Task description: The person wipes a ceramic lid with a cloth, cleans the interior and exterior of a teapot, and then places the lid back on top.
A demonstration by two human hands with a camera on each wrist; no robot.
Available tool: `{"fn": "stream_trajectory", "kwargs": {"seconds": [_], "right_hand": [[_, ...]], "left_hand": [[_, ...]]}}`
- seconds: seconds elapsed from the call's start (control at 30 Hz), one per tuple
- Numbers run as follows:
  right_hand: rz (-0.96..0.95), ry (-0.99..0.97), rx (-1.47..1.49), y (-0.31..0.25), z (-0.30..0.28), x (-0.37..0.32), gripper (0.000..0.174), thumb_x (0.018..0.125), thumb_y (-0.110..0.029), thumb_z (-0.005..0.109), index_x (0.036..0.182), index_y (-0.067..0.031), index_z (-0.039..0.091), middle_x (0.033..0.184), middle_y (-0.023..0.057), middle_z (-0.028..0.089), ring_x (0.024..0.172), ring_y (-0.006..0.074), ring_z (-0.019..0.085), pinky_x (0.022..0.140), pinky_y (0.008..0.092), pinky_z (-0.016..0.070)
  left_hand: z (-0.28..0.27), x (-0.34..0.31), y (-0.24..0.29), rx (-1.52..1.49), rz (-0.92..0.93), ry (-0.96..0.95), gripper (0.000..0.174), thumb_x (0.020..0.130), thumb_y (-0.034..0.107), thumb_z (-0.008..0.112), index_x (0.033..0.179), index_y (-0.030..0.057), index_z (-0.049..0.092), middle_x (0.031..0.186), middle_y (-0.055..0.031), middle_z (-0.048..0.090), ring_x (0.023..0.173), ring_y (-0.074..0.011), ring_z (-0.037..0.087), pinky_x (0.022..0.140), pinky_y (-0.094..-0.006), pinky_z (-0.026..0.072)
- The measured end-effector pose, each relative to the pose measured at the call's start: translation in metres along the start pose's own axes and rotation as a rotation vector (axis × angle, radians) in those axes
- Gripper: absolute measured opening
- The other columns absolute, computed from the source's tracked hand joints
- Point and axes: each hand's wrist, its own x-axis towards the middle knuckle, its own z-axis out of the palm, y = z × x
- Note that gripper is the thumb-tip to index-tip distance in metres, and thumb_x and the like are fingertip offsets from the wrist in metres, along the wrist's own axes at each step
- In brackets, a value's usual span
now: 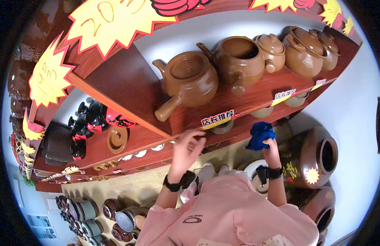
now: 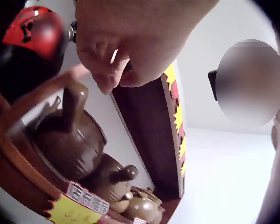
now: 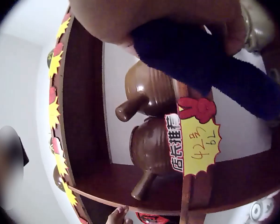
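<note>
My right hand (image 1: 271, 152) grips a dark blue cloth (image 1: 261, 135), held up in front of the shelf. The cloth (image 3: 177, 53) hangs in folds on both sides of the fingers in the right wrist view. My left hand (image 1: 187, 149) is raised by the shelf's front corner, fingers loosely bent, with nothing in it. Nearest to it stands a brown clay pot (image 1: 190, 78) with a side handle, its lid sunk in the top. Beside that pot is a brown handled pot (image 1: 239, 53) with an uncovered mouth.
Smaller lidded pots (image 1: 272, 51) stand farther right on the wooden shelf (image 1: 255, 96). Paper price tags (image 1: 217, 121) line its edge. Black jars (image 1: 93, 119) and a brown dish (image 1: 117, 139) occupy the left section. Large dark jars (image 1: 308, 153) stand at right, several crocks (image 1: 81, 211) on the floor.
</note>
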Motion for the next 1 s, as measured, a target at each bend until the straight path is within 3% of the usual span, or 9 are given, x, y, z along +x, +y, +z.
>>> {"fn": "stream_trajectory", "kwargs": {"seconds": [0.13, 0.23, 0.33, 0.4, 0.5, 0.7, 0.83, 0.97, 1.0], "right_hand": [[-0.119, -0.163, 0.016, -0.018, 0.04, 0.017, 0.072, 0.066, -0.005, 0.052, 0.136, 0.0017, 0.037, 0.126, 0.01, 0.053, 0.115, 0.0214, 0.052, 0.101, 0.0316, 0.0378], [-0.106, -0.301, -0.068, -0.028, 0.064, 0.015, 0.082, 0.061, -0.011, 0.057, 0.137, 0.0042, 0.033, 0.134, 0.0109, 0.047, 0.124, 0.0213, 0.045, 0.107, 0.0325, 0.0307], [-0.092, -0.378, -0.167, -0.035, 0.074, 0.013, 0.088, 0.06, -0.026, 0.065, 0.137, 0.0037, 0.034, 0.135, 0.0108, 0.045, 0.126, 0.021, 0.042, 0.109, 0.0343, 0.0273], [-0.1, -0.409, -0.213, -0.038, 0.072, 0.012, 0.09, 0.06, -0.029, 0.067, 0.137, 0.0033, 0.034, 0.136, 0.011, 0.044, 0.127, 0.0214, 0.04, 0.109, 0.0346, 0.0262], [-0.15, -0.352, -0.264, -0.04, 0.059, 0.006, 0.081, 0.065, -0.018, 0.062, 0.138, 0.0025, 0.034, 0.138, 0.0105, 0.041, 0.129, 0.0211, 0.038, 0.109, 0.0345, 0.0246], [-0.234, -0.092, -0.678, -0.045, 0.046, 0.007, 0.045, 0.073, 0.008, 0.04, 0.115, 0.0019, 0.055, 0.107, 0.0104, 0.063, 0.107, 0.0213, 0.057, 0.096, 0.0306, 0.0407], [-0.174, -0.231, -0.168, -0.054, 0.045, 0.012, 0.039, 0.083, -0.001, 0.048, 0.122, -0.0026, 0.05, 0.114, 0.0137, 0.061, 0.109, 0.0247, 0.057, 0.092, 0.0353, 0.0454], [-0.191, -0.481, -0.419, -0.041, 0.073, 0.017, 0.075, 0.077, -0.008, 0.074, 0.139, -0.0049, 0.033, 0.14, 0.0097, 0.038, 0.132, 0.0203, 0.032, 0.102, 0.039, 0.0369], [-0.25, -0.468, -0.582, -0.027, 0.075, 0.024, 0.074, 0.074, -0.008, 0.077, 0.136, -0.0051, 0.037, 0.133, 0.0077, 0.046, 0.125, 0.0169, 0.04, 0.101, 0.0355, 0.0384]], "left_hand": [[0.037, 0.027, -0.01, -0.239, -0.197, -0.354, 0.053, 0.082, 0.01, 0.069, 0.129, 0.0035, 0.047, 0.121, -0.0083, 0.058, 0.104, -0.0165, 0.057, 0.067, -0.0232, 0.0528], [0.059, 0.043, 0.001, -0.396, -0.102, -0.296, 0.069, 0.079, 0.012, 0.071, 0.138, 0.0041, 0.036, 0.13, -0.0094, 0.051, 0.114, -0.0186, 0.053, 0.073, -0.0267, 0.0534], [0.061, 0.062, -0.007, -0.409, -0.087, -0.505, 0.064, 0.077, 0.012, 0.074, 0.133, 0.0015, 0.043, 0.128, -0.0097, 0.053, 0.118, -0.0178, 0.05, 0.078, -0.0294, 0.052], [0.064, 0.068, -0.021, -0.347, -0.048, -0.529, 0.045, 0.078, 0.011, 0.073, 0.118, 0.0024, 0.055, 0.115, -0.0085, 0.06, 0.101, -0.0162, 0.058, 0.079, -0.0299, 0.0502], [0.066, 0.08, -0.026, -0.191, 0.017, -0.453, 0.023, 0.081, 0.01, 0.069, 0.1, 0.002, 0.059, 0.088, -0.005, 0.063, 0.075, -0.0129, 0.061, 0.07, -0.0274, 0.0519], [0.057, 0.082, -0.008, -0.568, -0.155, -0.389, 0.012, 0.087, 0.006, 0.062, 0.094, -0.0013, 0.056, 0.092, -0.0068, 0.059, 0.075, -0.0116, 0.06, 0.056, -0.0229, 0.055], [0.056, 0.093, 0.005, -0.641, 0.033, -0.413, 0.008, 0.088, 0.003, 0.059, 0.094, -0.0013, 0.055, 0.094, -0.007, 0.057, 0.082, -0.0118, 0.061, 0.064, -0.0243, 0.0564], [0.051, 0.099, 0.036, -0.46, 0.082, -0.559, 0.008, 0.089, 0.002, 0.057, 0.094, -0.0021, 0.052, 0.097, -0.0077, 0.056, 0.089, -0.0118, 0.059, 0.074, -0.0254, 0.0541], [0.051, 0.103, 0.042, -0.456, 0.136, -0.535, 0.008, 0.089, 0.001, 0.057, 0.095, -0.0024, 0.052, 0.097, -0.008, 0.056, 0.088, -0.012, 0.059, 0.074, -0.0257, 0.0543]]}}
